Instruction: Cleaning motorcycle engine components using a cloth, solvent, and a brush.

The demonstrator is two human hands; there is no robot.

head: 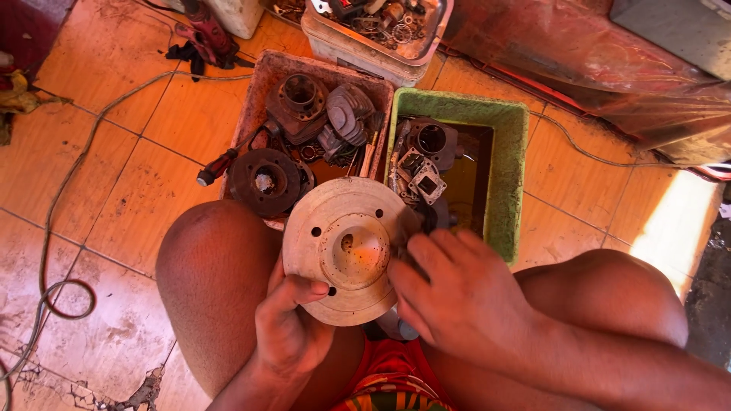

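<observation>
No packages, labels, signs or screens visible.

Right hand (pixel 457 297) covers the right rim of the round metal disc (pixel 346 251); whatever its fingertips pinch there is too dark and small to identify. Left hand (pixel 289 327) hides the disc's lower-left edge, only the thumb shows on the face. A grey rounded object (pixel 396 327) under the disc is mostly hidden. Disc also blocks the near ends of the pink tray (pixel 263 76) and green tray (pixel 510 152). White tub (pixel 358 49) of small parts is cut off by the top edge, contents too small to sort. Red tool (pixel 205 34) is cropped at the top. Both forearms run out of the bottom edge.
</observation>
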